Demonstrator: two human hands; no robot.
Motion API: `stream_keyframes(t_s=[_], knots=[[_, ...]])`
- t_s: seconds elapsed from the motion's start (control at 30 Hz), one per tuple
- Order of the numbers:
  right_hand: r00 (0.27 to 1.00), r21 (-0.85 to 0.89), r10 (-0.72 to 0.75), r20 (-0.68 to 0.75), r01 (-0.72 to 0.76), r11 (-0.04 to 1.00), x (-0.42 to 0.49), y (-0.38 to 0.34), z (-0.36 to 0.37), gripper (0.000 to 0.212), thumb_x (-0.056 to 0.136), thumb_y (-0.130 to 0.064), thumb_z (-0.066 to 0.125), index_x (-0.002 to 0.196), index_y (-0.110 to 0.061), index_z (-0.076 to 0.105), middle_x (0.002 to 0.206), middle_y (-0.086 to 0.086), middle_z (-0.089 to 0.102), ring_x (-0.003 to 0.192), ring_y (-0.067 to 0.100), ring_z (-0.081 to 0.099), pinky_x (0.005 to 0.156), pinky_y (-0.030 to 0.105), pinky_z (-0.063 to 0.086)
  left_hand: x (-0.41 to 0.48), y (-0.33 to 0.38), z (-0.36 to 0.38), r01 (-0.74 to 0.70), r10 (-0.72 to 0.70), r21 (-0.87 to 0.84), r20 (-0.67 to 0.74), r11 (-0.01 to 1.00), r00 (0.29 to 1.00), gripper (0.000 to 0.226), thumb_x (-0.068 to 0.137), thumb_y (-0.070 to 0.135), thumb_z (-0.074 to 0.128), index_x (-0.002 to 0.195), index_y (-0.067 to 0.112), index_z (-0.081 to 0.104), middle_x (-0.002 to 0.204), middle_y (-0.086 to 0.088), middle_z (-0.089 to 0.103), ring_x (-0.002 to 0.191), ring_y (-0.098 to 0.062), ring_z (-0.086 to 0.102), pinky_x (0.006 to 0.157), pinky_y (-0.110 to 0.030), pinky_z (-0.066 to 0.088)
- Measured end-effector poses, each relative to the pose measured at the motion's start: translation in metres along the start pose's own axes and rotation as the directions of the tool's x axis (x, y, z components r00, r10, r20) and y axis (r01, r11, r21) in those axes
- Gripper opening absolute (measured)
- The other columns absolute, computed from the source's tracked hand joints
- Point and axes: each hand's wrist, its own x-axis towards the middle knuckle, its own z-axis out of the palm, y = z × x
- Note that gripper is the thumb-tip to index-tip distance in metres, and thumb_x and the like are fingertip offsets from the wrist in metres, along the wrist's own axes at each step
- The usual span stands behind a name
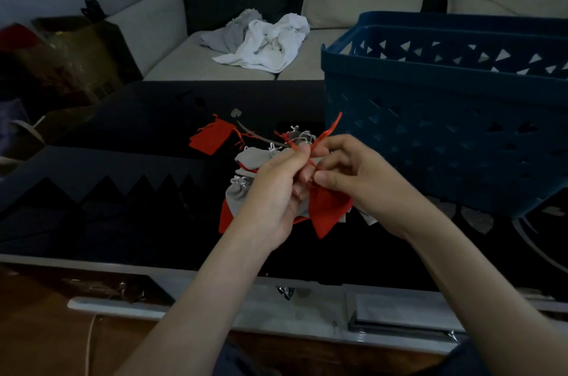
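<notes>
Two bare forearms rise from the bottom edge, closest to the viewer, and meet just left of a blue basket (430,129), in front of its near left corner; the basket is plastic with triangle cut-outs and stands on the right part of a black table (138,222); behind the basket and stretching well to its left is a pale grey sofa (190,65) with a dark cushion; far to the basket's left, beside the sofa's arm, stands a dark gift bag (76,53), blurred in the dim light; on the sofa seat, behind and left of the basket, lies a heap of white and grey cloths (270,40); on the table just left of the basket sits a small pile of grey pouches (249,157) with white cords, partly hidden by the hands; the left hand (276,191) has its fingers curled, thumb and forefinger pinching a red drawstring (330,128); the right hand (353,172), nearer the basket, is also curled, its thumb and fingers pinching the neck of a red pouch (329,209); this pouch hangs between the two hands above the pile, point downward, close to the basket's near wall; a second red pouch (210,137) lies flat on the table farther left of the basket, apart from the pile; one end of the drawstring sticks up towards the basket.
</notes>
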Motion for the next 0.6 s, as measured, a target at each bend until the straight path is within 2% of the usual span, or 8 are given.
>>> stream_keyframes(t_s=[0.07,0.2,0.27,0.33,0.4,0.5,0.6], knots=[[1.000,-0.022,0.031,-0.001,-0.031,0.999,0.000,0.001,-0.001,0.028,0.085,-0.005,0.065,0.105,-0.023,0.056,0.073,-0.008,0.063,0.074,0.010,0.056,0.071,0.021,0.044,0.001,0.002,-0.003,-0.013,0.013,-0.031,-0.011,0.999,1.000,0.026,0.099,0.021,0.045,0.084,0.010,0.063,0.051,0.006,0.040,0.045,-0.004,0.031,0.054,-0.021,0.025],[0.998,0.095,0.057,-0.040,-0.053,0.994,0.000,0.001,-0.008,0.027,0.087,0.002,0.059,0.106,-0.016,0.057,0.071,-0.005,0.066,0.077,0.013,0.061,0.075,0.023,0.044,0.001,0.003,-0.012,-0.072,0.058,0.166,0.090,0.983,0.994,0.025,0.097,0.015,0.046,0.081,0.012,0.065,0.056,0.010,0.058,0.047,-0.001,0.040,0.054,-0.014,0.032],[0.996,0.140,0.068,-0.060,-0.059,0.988,0.000,0.000,-0.011,0.025,0.087,0.002,0.058,0.104,-0.016,0.057,0.066,-0.006,0.065,0.068,0.008,0.060,0.068,0.016,0.045,-0.001,0.004,-0.014,-0.077,0.051,0.191,0.138,0.979,0.989,0.025,0.096,0.009,0.048,0.078,0.010,0.065,0.058,0.009,0.064,0.051,0.001,0.052,0.056,-0.011,0.042],[0.995,0.132,0.071,-0.064,-0.062,0.989,-0.001,0.000,-0.011,0.022,0.088,0.002,0.057,0.104,-0.015,0.057,0.061,-0.009,0.062,0.061,0.003,0.057,0.061,0.012,0.044,-0.002,0.003,-0.016,-0.121,0.089,0.238,0.140,0.964,0.986,0.026,0.093,0.006,0.052,0.074,0.013,0.069,0.068,0.007,0.068,0.064,0.001,0.062,0.064,-0.011,0.047],[0.995,0.114,0.080,-0.062,-0.072,0.991,-0.001,0.000,-0.008,0.020,0.089,0.000,0.057,0.104,-0.013,0.057,0.060,-0.009,0.060,0.060,0.003,0.055,0.059,0.011,0.043,-0.002,0.000,-0.016,-0.202,0.174,0.360,0.108,0.911,0.979,0.020,0.092,0.006,0.057,0.082,0.015,0.072,0.080,0.007,0.071,0.080,-0.001,0.066,0.074,-0.013,0.048],[0.993,0.111,0.070,-0.099,-0.059,0.992,0.001,0.000,-0.004,0.017,0.089,-0.001,0.059,0.098,-0.014,0.058,0.064,-0.007,0.059,0.061,0.005,0.054,0.059,0.012,0.043,-0.001,-0.005,-0.014,-0.300,0.307,0.488,0.068,0.820,0.949,0.015,0.090,0.012,0.061,0.094,0.019,0.074,0.091,0.006,0.073,0.095,-0.009,0.067,0.090,-0.031,0.051],[0.989,0.113,0.058,-0.134,-0.042,0.993,0.002,-0.002,-0.002,0.015,0.088,0.000,0.060,0.095,-0.013,0.057,0.068,-0.002,0.058,0.062,0.006,0.054,0.058,0.011,0.043,-0.002,-0.006,-0.010,-0.383,0.451,0.632,0.059,0.674,0.891,0.014,0.089,0.014,0.064,0.093,0.022,0.074,0.090,0.013,0.072,0.094,0.001,0.064,0.090,-0.026,0.049]])
